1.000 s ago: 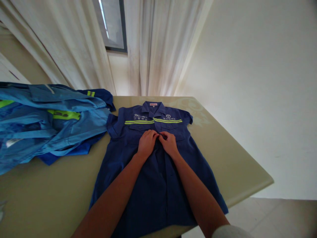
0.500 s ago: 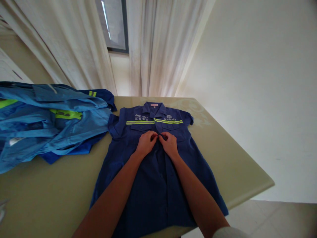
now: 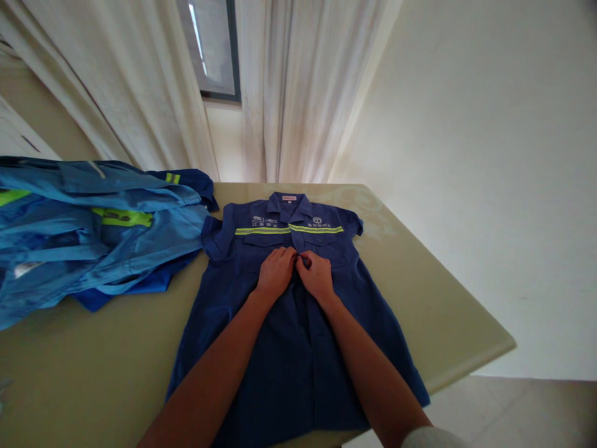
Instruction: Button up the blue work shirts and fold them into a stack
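A dark blue short-sleeved work shirt (image 3: 275,348) lies front up before me, collar at the far end, with a yellow reflective stripe across the chest. My left hand (image 3: 277,271) pinches the front edge of the shirt just below the chest pockets. Close beside it, my right hand (image 3: 316,274) is closed on the other front edge, thumb and forefinger together. The fingertips of both hands meet at the placket and hide whatever button is there. Below my hands the front hangs partly apart.
A heap of light and dark blue work clothes (image 3: 102,230) with yellow strips lies on the left of the table (image 3: 420,311). The table's right edge slants toward me. Curtains (image 3: 308,93) hang behind, and a white wall (image 3: 504,155) stands on the right.
The fingers of my left hand have curled over more, and my right hand has turned slightly at the placket. The shirt lies as before; the view has shifted slightly.
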`<action>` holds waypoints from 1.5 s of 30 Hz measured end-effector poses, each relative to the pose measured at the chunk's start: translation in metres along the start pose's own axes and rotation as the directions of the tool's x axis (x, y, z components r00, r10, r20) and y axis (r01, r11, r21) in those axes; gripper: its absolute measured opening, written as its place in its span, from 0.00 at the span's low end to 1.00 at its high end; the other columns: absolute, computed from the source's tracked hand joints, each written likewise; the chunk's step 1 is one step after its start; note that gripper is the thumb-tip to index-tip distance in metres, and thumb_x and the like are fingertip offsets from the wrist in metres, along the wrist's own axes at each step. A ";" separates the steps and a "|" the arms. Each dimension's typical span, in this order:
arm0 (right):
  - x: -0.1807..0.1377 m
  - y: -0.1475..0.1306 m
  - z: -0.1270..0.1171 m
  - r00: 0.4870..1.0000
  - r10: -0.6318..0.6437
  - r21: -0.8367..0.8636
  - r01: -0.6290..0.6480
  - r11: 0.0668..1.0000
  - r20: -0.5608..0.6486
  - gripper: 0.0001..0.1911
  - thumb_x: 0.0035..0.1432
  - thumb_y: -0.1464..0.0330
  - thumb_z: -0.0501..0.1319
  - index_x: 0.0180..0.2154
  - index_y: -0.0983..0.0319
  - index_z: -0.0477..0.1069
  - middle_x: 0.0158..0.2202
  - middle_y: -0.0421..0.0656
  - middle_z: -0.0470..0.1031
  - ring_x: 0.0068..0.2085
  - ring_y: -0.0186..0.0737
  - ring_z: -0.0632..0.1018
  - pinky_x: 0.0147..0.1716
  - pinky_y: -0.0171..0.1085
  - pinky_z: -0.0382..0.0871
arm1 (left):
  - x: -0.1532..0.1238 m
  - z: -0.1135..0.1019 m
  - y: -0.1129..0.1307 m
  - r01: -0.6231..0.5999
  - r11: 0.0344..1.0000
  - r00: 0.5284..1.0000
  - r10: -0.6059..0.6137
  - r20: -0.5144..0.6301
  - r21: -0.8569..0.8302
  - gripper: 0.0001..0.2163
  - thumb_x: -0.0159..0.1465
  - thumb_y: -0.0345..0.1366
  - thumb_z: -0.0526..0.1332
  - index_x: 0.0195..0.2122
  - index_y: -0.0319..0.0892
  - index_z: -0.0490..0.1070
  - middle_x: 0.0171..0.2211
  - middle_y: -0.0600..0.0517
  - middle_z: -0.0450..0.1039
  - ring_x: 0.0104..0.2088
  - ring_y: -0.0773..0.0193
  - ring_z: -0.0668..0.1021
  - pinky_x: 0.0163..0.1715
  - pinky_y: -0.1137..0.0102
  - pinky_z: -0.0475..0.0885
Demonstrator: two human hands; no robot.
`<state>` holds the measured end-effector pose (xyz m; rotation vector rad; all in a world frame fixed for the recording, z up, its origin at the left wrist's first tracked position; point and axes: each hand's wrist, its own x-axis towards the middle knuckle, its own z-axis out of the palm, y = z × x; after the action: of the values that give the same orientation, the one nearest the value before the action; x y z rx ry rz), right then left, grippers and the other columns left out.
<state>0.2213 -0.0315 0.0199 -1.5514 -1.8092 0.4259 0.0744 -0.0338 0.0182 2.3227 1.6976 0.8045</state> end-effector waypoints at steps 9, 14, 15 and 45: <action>0.011 0.016 0.004 0.992 0.075 0.342 -0.105 0.934 0.101 0.09 0.58 0.63 0.62 0.35 0.60 0.78 0.26 0.39 0.77 0.26 0.38 0.75 0.28 0.34 0.66 | 0.003 0.004 -0.006 0.023 0.997 1.000 -0.023 -0.004 -0.075 0.09 0.73 0.31 0.52 0.46 0.45 0.72 0.41 0.48 0.77 0.43 0.56 0.77 0.45 0.64 0.71; 0.010 0.015 0.004 0.997 0.022 0.316 -0.045 0.948 0.078 0.09 0.59 0.63 0.63 0.36 0.60 0.78 0.30 0.41 0.79 0.28 0.37 0.75 0.30 0.35 0.68 | 0.006 0.007 -0.013 0.068 0.949 0.996 -0.081 -0.029 -0.307 0.09 0.69 0.27 0.55 0.42 0.45 0.74 0.40 0.49 0.80 0.42 0.58 0.80 0.46 0.64 0.73; 0.010 0.015 0.003 0.997 0.015 0.305 -0.039 0.952 0.080 0.08 0.58 0.64 0.63 0.36 0.61 0.78 0.30 0.41 0.79 0.27 0.37 0.75 0.29 0.35 0.68 | 0.007 0.008 -0.014 0.089 0.936 0.994 -0.104 -0.026 -0.340 0.09 0.68 0.27 0.56 0.41 0.45 0.74 0.40 0.50 0.81 0.42 0.58 0.81 0.45 0.65 0.74; 0.005 0.012 0.007 0.999 -0.042 -0.032 0.043 0.999 0.034 0.03 0.60 0.70 0.63 0.37 0.59 0.76 0.32 0.39 0.75 0.31 0.38 0.74 0.35 0.36 0.65 | 0.008 0.013 -0.010 0.134 0.977 0.991 -0.135 0.006 -0.164 0.04 0.67 0.32 0.60 0.37 0.45 0.74 0.39 0.47 0.77 0.43 0.54 0.77 0.47 0.61 0.73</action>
<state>0.2247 -0.0226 0.0088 -1.5335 -1.8798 0.4052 0.0745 -0.0200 0.0053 2.0757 1.6994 0.8890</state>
